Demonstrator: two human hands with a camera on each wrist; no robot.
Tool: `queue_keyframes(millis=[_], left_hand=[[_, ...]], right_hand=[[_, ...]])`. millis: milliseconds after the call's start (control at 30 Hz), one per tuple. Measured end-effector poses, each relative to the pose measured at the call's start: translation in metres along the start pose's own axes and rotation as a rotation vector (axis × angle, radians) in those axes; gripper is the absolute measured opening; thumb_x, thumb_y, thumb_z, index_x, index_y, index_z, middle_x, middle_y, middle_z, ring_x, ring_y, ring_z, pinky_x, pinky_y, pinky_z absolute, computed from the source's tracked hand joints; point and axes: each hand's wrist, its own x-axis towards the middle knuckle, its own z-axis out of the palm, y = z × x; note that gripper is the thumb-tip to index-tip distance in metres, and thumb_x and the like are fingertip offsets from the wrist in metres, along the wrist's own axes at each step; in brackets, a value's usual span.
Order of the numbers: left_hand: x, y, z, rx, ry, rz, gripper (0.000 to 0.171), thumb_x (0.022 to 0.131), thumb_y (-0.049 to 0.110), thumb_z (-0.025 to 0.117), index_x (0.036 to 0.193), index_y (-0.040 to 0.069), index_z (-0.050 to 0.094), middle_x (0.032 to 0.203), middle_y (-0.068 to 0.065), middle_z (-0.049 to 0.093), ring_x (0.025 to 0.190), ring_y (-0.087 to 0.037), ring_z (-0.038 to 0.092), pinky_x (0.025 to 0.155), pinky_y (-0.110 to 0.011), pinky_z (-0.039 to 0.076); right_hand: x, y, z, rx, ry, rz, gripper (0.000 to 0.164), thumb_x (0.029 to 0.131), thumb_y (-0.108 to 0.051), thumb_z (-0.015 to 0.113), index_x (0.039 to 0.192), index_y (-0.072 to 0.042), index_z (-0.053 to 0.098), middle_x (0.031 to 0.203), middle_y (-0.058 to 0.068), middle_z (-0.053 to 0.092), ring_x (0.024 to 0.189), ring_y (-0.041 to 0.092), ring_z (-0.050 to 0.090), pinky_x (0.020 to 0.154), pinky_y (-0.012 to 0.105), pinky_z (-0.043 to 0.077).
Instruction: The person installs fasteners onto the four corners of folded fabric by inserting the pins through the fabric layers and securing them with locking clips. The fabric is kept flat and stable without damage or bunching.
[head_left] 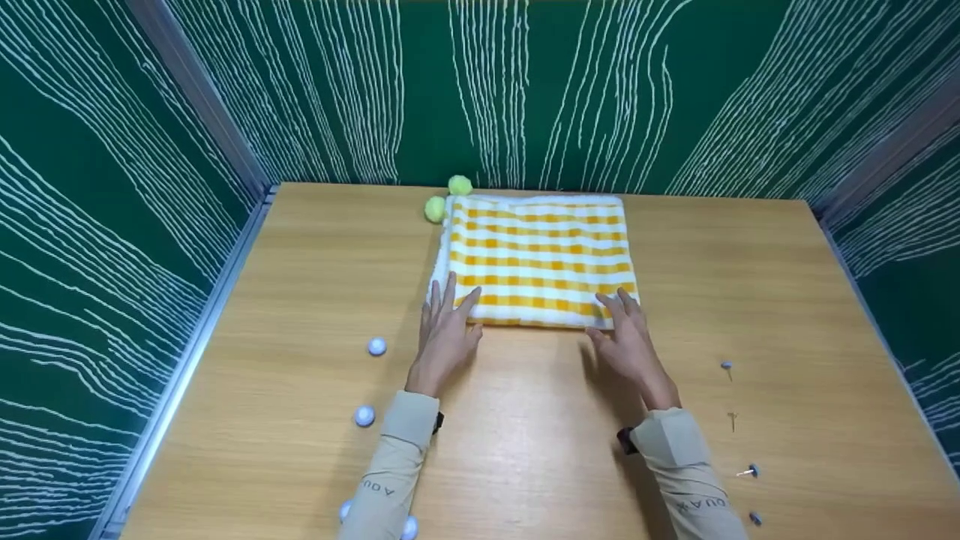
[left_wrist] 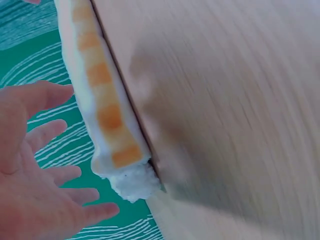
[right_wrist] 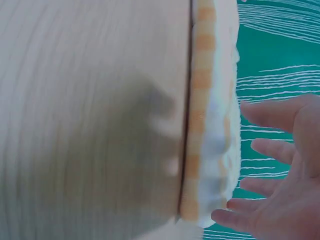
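Observation:
A yellow-and-white checked blanket (head_left: pixel 540 262), folded into a flat rectangle, lies toward the back of the wooden table. Fluffy white material (left_wrist: pixel 132 182) shows at one corner in the left wrist view. Two pale green pompoms (head_left: pixel 435 209) stick out at its far left corner. My left hand (head_left: pixel 442 341) is over the near left corner with fingers spread. Over the near right corner is my right hand (head_left: pixel 626 341), its fingers extended and slightly bent. Both wrist views show spread fingers beside the blanket's folded edge. Whether the fingertips touch the cloth I cannot tell.
Several small white balls (head_left: pixel 364 415) lie on the table (head_left: pixel 300 300) to the left, some partly behind the left sleeve. Along the right side are several small pin-like pieces (head_left: pixel 752 471), some with dark heads. Green panels (head_left: pixel 427 90) with white wavy lines enclose the table.

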Motion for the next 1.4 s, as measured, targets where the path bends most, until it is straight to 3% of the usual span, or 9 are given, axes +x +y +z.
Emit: queue_keyframes(millis=[300,500,733,967,1167,1400], left_hand=[[0.007,-0.005,0.001,-0.085,-0.105,-0.098,0.053,0.093,0.021,0.057,0.144,0.021,0.042,0.157,-0.012,0.004,0.141,-0.039,0.001,0.110,-0.056,0.013],[0.009,-0.001,0.004,-0.087,-0.135,-0.113,0.049,0.094,0.017,0.053,0.142,0.022,0.045,0.158,-0.010,0.007,0.141,-0.038,0.007,0.109,-0.054,0.021],[0.005,-0.001,0.007,-0.052,-0.159,-0.128,0.044,0.096,0.015,0.049,0.139,0.023,0.048,0.157,-0.011,0.012,0.140,-0.039,0.012,0.108,-0.053,0.024],[0.004,-0.001,0.008,-0.055,-0.096,-0.087,0.044,0.093,0.006,0.049,0.135,0.019,0.053,0.153,-0.018,0.020,0.137,-0.046,0.018,0.105,-0.057,0.027],[-0.003,0.003,0.009,-0.050,-0.071,-0.080,0.045,0.092,-0.003,0.043,0.131,0.015,0.056,0.151,-0.022,0.024,0.134,-0.049,0.023,0.098,-0.058,0.036],[-0.004,0.009,0.010,0.067,0.000,-0.032,0.041,0.087,-0.007,0.047,0.120,0.011,0.064,0.142,-0.024,0.038,0.124,-0.047,0.040,0.095,-0.052,0.042]], right_hand=[[0.010,0.005,0.006,-0.088,-0.010,0.055,0.056,0.094,-0.018,0.056,0.143,-0.001,0.036,0.153,0.028,0.006,0.136,0.051,-0.005,0.104,0.068,0.001],[0.010,0.008,0.005,-0.132,-0.041,0.097,0.055,0.096,-0.019,0.052,0.146,-0.004,0.033,0.152,0.028,0.012,0.137,0.051,0.003,0.105,0.066,0.006],[0.008,0.009,0.005,-0.204,-0.061,0.086,0.052,0.096,-0.020,0.053,0.142,-0.002,0.039,0.146,0.031,0.025,0.133,0.049,0.017,0.102,0.066,0.019],[0.008,0.008,0.004,-0.229,-0.022,0.042,0.045,0.097,-0.021,0.050,0.135,0.003,0.046,0.137,0.032,0.037,0.125,0.051,0.029,0.095,0.065,0.030],[0.005,0.004,0.003,-0.237,-0.058,0.108,0.048,0.097,-0.025,0.051,0.136,0.002,0.046,0.139,0.030,0.035,0.126,0.049,0.028,0.096,0.063,0.031],[0.003,0.000,0.003,-0.261,-0.081,0.167,0.050,0.096,-0.030,0.053,0.136,-0.001,0.048,0.139,0.028,0.035,0.124,0.047,0.030,0.091,0.062,0.035]])
